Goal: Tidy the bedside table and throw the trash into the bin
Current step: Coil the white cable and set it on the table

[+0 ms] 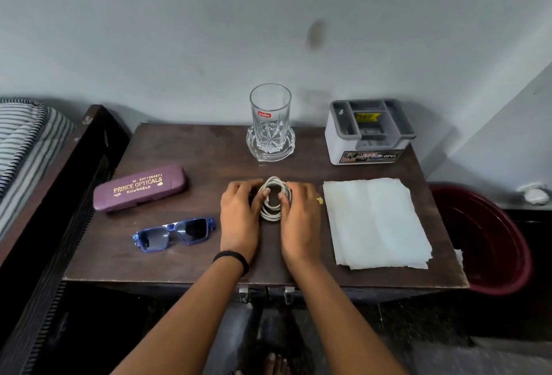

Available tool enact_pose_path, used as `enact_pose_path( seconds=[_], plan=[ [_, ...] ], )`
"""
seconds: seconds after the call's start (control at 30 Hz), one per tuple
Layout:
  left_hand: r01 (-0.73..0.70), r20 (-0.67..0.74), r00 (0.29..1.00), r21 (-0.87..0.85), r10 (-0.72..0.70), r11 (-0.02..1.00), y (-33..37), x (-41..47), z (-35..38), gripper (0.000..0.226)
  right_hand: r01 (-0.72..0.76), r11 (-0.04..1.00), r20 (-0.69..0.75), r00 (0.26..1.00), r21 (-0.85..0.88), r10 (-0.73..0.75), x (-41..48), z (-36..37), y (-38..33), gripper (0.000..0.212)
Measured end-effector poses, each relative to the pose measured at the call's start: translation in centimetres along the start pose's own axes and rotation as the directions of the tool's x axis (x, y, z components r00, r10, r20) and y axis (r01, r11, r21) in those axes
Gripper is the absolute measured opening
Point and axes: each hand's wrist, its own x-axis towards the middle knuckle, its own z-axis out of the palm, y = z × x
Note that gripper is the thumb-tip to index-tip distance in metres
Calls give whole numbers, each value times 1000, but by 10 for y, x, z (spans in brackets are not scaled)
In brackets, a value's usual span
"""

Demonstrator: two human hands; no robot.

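In the head view, both hands work at the middle of the bench (pixel 206 267), on either side of a coiled white cable (pixel 272 214) that lies flat on the dark wood. The left hand (pixel 239 222) curls its fingers round the coil's left side and the right hand (pixel 300 220) curls round its right, with a thumb of each reaching into the loop. So each grip is partly closed on the cable, and neither hand holds anything else. The step in hand looks like gathering the cable into a neat bundle. The next move probably calls for keeping the loops pinched together so they do not spring apart, then carrying the coil to a place of its own, perhaps the grey desk organiser (pixel 369 135) at the back right. One of each thing is in sight. A clear tumbler (pixel 270 114) stands on a cut-glass dish (pixel 270 152) at the back centre. A purple spectacle case (pixel 140 188) lies to the left, with a pair of blue sunglasses (pixel 176 234) just in front of it. A stack of white paper sheets (pixel 375 222) lies just right of the hands, and its layers are too close to count. Beside the bench on the right sits one dark red tub (pixel 484 243), likely the bin. Whether the sheets are trash cannot be told.
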Motion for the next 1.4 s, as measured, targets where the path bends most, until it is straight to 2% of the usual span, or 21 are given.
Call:
enact_pose_path(
  seconds=[0.2,0.37,0.5,0.63,0.77,0.83,0.9,1.03,1.13,1.23,1.4],
  plan=[
    [-161,38,986,-36,162,986,1,-5,-4,33,-50,994,-2,999,100,51,0,-2,-1,32],
    [-100,89,990,-114,110,988,1,-11,-7,36,-65,981,101,994,184,47,-3,-8,0,43],
    [-80,75,993,-146,92,986,0,-15,-10,38,-32,987,166,986,157,6,-11,-15,1,47],
    [-100,130,985,-99,112,990,-2,-16,-9,38,21,998,259,965,57,-35,-12,-14,4,49],
    [-105,173,979,-10,105,994,-4,-15,-6,43,110,973,290,956,-204,-47,-16,-8,3,59],
    [-151,190,973,105,129,983,-6,-16,-5,46,134,961,298,953,-244,-57,-15,-10,4,61],
    [-226,220,960,236,174,945,-11,-18,-5,51,155,968,352,933,-200,-77,-14,-14,9,58],
    [-319,343,916,308,208,896,-16,-15,-13,57,161,985,434,892,-54,-123,-10,-29,14,62],
    [-386,430,868,275,247,880,-22,-8,-21,69,114,993,445,889,12,-107,-7,-33,14,63],
    [-402,458,851,256,256,879,-26,-3,-27,78,93,994,471,876,55,-108,-6,-36,18,64],
    [-363,433,870,235,237,902,-23,-1,-25,82,-46,994,437,899,101,-3,-5,-35,14,65]
  ],
)
